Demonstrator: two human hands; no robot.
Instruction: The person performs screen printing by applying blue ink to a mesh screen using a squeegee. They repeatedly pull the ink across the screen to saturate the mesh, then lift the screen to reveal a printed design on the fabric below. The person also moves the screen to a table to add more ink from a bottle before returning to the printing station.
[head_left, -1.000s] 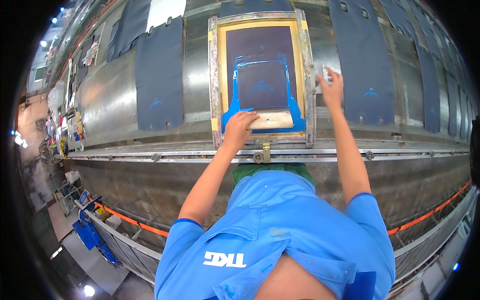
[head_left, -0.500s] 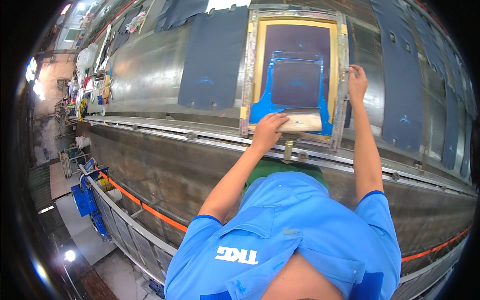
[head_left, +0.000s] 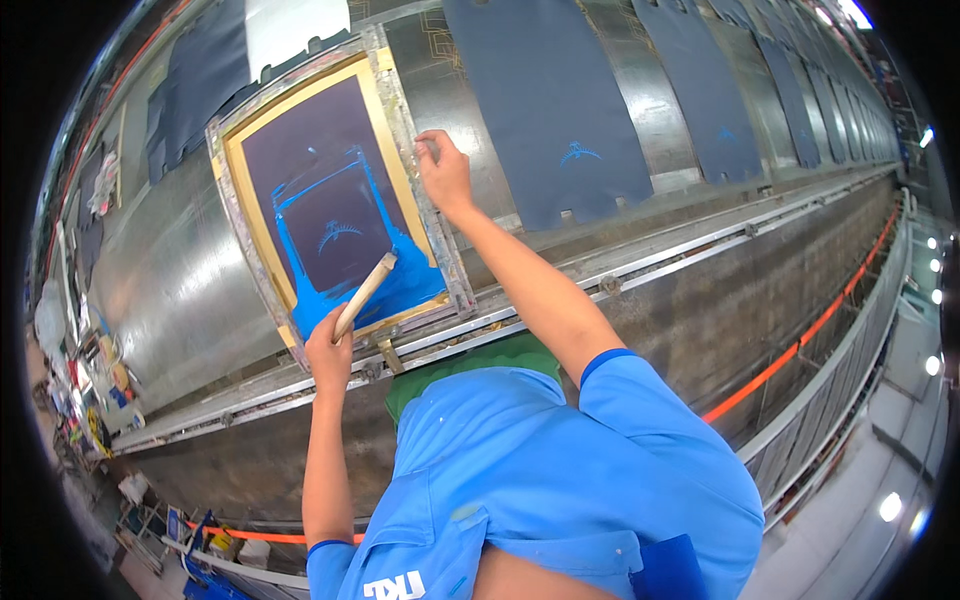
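One pale wooden squeegee [head_left: 365, 295] is positioned over the near end of the screen frame [head_left: 245, 210], ahead of and to the right of the left hand [head_left: 330, 350]. The left hand is clamped on the near end of the squeegee; the opposite end points obliquely away and to the right, over blue ink [head_left: 410, 268]. The right hand [head_left: 445, 175] is apart from the squeegee, beside the right rail [head_left: 396, 105], fingers curled; whether it grips the rail cannot be determined. Dark sheets [head_left: 545, 110] lie on the metal bench [head_left: 200, 300] farther right.
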